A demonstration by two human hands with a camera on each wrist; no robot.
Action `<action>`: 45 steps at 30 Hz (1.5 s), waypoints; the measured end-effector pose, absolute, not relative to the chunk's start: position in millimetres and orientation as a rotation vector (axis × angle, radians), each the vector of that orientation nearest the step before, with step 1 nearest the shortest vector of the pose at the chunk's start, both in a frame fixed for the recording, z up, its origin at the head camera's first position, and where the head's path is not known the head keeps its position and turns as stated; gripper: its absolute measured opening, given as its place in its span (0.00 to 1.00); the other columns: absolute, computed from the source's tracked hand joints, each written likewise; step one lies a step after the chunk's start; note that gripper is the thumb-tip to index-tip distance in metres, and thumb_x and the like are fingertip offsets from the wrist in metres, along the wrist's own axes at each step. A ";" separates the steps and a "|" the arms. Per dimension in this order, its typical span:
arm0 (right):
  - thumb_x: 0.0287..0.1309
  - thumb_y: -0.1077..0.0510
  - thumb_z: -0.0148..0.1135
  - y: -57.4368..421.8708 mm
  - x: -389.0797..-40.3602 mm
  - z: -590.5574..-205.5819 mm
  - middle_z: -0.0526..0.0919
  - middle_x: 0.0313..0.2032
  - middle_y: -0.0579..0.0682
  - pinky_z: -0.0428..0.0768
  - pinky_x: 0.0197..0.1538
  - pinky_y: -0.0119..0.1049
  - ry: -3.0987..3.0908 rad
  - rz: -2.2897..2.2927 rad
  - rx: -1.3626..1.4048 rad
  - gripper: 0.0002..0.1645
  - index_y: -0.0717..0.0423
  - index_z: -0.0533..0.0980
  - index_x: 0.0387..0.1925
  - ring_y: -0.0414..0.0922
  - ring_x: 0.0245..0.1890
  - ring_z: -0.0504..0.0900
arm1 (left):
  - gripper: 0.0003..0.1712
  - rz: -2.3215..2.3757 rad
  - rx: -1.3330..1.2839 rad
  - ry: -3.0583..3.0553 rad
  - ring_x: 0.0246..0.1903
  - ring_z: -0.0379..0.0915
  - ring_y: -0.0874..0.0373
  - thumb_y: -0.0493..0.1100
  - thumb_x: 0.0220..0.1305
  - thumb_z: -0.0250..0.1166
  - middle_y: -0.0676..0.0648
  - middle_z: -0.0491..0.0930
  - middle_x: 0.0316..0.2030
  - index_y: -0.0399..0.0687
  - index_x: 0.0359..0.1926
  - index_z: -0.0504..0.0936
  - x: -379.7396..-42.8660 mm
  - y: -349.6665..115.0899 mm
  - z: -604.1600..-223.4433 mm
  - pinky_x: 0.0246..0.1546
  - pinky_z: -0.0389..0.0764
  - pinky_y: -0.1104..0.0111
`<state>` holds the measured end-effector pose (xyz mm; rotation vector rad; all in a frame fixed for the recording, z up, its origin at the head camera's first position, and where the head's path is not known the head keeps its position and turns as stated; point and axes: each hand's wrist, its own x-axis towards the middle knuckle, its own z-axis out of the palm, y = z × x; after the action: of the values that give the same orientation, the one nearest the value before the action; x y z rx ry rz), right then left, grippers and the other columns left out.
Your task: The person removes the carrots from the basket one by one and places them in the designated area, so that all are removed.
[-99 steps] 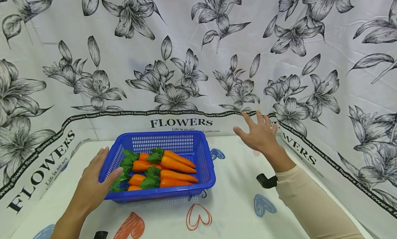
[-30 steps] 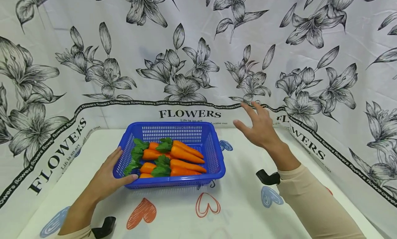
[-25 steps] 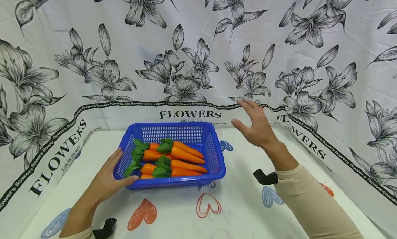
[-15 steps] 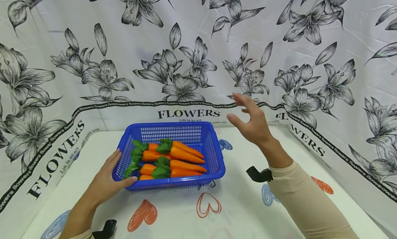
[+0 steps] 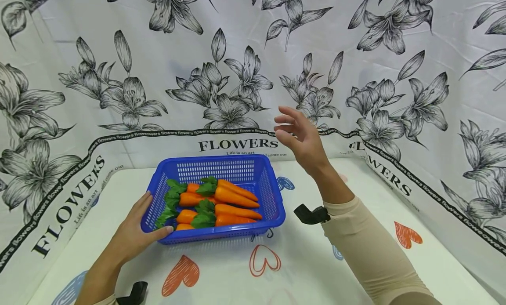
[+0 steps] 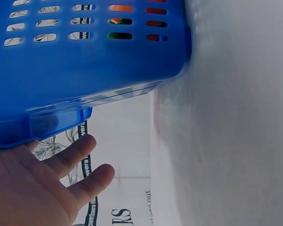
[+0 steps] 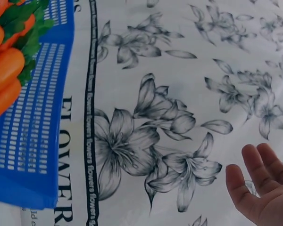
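Observation:
A blue plastic basket stands on the white cloth, its side walls perforated with slots. Several orange carrots with green leaf tops lie inside it. My left hand touches the basket's near left corner, its thumb on the front rim and its fingers along the left side. In the left wrist view, straight spread fingers show beside the rim. My right hand is raised in the air beyond the basket's right end, holding nothing. Its fingers are loosely bent in the right wrist view, apart from the basket.
White cloth printed with hearts covers the table. A white curtain with black flower drawings hangs at the back and both sides. A black wrist mount sits on the right sleeve, another black mount at the left wrist.
Since the first frame my left hand has come onto the basket's corner and then stays there. My right hand has moved left and up, its fingers bending loosely. The carrots keep their places.

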<state>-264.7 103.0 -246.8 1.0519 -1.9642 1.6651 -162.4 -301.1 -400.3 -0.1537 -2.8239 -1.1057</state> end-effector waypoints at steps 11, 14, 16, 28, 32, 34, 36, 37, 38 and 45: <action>0.61 0.51 0.57 78.6 -285.4 -255.3 0.75 0.53 0.60 0.75 0.53 0.56 -2.010 1.928 1.045 0.34 0.55 0.64 0.68 0.56 0.52 0.76 | 0.63 -1.103 -0.156 -2.822 0.67 0.39 0.27 0.58 0.55 0.70 0.36 0.35 0.74 0.42 0.76 0.39 -162.0 -299.5 -399.0 0.54 0.49 0.27; 0.62 0.50 0.57 71.8 -291.7 -257.9 0.75 0.54 0.59 0.73 0.54 0.58 -2.034 1.982 1.027 0.34 0.54 0.65 0.67 0.59 0.53 0.75 | 0.62 -1.104 -0.153 -2.815 0.67 0.39 0.26 0.57 0.55 0.70 0.36 0.35 0.74 0.42 0.76 0.39 -161.8 -299.8 -399.5 0.54 0.49 0.27; 0.62 0.50 0.58 67.1 -295.9 -260.5 0.75 0.54 0.59 0.73 0.54 0.58 -2.041 2.021 1.018 0.34 0.54 0.65 0.68 0.61 0.54 0.73 | 0.62 -1.109 -0.149 -2.815 0.67 0.39 0.26 0.57 0.54 0.70 0.36 0.35 0.74 0.42 0.76 0.39 -162.0 -299.9 -400.4 0.54 0.49 0.27; 0.64 0.51 0.58 42.2 -315.8 -285.5 0.75 0.55 0.59 0.73 0.54 0.60 -2.098 2.177 0.921 0.30 0.52 0.67 0.66 0.62 0.54 0.74 | 0.62 -1.098 -0.158 -2.808 0.67 0.38 0.26 0.58 0.55 0.70 0.35 0.35 0.74 0.42 0.76 0.39 -163.2 -301.4 -401.2 0.54 0.48 0.27; 0.64 0.50 0.58 35.8 -322.0 -291.4 0.75 0.54 0.61 0.75 0.53 0.57 -2.125 2.198 0.869 0.29 0.51 0.68 0.65 0.60 0.52 0.75 | 0.62 -1.093 -0.151 -2.811 0.67 0.37 0.26 0.59 0.55 0.69 0.35 0.35 0.74 0.43 0.76 0.39 -163.1 -302.2 -400.9 0.54 0.48 0.27; 0.64 0.49 0.58 32.2 -325.4 -294.9 0.76 0.54 0.60 0.76 0.52 0.54 -2.154 2.201 0.839 0.29 0.50 0.69 0.65 0.59 0.52 0.75 | 0.62 -1.096 -0.147 -2.816 0.67 0.37 0.26 0.59 0.55 0.69 0.36 0.34 0.74 0.43 0.76 0.38 -162.6 -302.9 -401.3 0.54 0.48 0.27; 0.64 0.48 0.58 28.8 -329.5 -299.7 0.77 0.53 0.58 0.78 0.51 0.52 -2.188 2.200 0.809 0.29 0.50 0.69 0.65 0.59 0.52 0.75 | 0.62 -1.097 -0.147 -2.819 0.67 0.37 0.26 0.59 0.56 0.69 0.36 0.33 0.74 0.43 0.76 0.38 -162.7 -303.2 -401.5 0.53 0.48 0.27; 0.64 0.48 0.58 27.1 -331.8 -302.5 0.77 0.53 0.58 0.78 0.51 0.52 -2.204 2.199 0.797 0.29 0.50 0.69 0.65 0.59 0.52 0.76 | 0.62 -1.099 -0.151 -2.819 0.67 0.37 0.26 0.58 0.56 0.68 0.35 0.33 0.74 0.42 0.76 0.38 -162.8 -303.4 -401.6 0.53 0.48 0.27; 0.65 0.48 0.58 25.5 -334.2 -305.5 0.77 0.53 0.58 0.77 0.52 0.54 -2.212 2.210 0.787 0.29 0.50 0.69 0.65 0.59 0.52 0.75 | 0.62 -1.101 -0.153 -2.817 0.67 0.37 0.26 0.58 0.56 0.69 0.35 0.33 0.74 0.42 0.76 0.38 -163.0 -303.5 -401.5 0.53 0.48 0.27; 0.68 0.47 0.55 18.2 -346.5 -328.6 0.74 0.55 0.63 0.71 0.56 0.61 -2.281 2.305 0.685 0.27 0.50 0.69 0.65 0.61 0.55 0.74 | 0.62 -1.116 -0.176 -2.803 0.67 0.38 0.26 0.57 0.55 0.70 0.35 0.35 0.74 0.42 0.76 0.39 -162.9 -303.2 -401.5 0.53 0.49 0.26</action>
<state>-346.5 18.2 -328.6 0.6849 -2.2807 2.3050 -162.9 -303.2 -401.5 -0.1762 -2.8032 -1.1157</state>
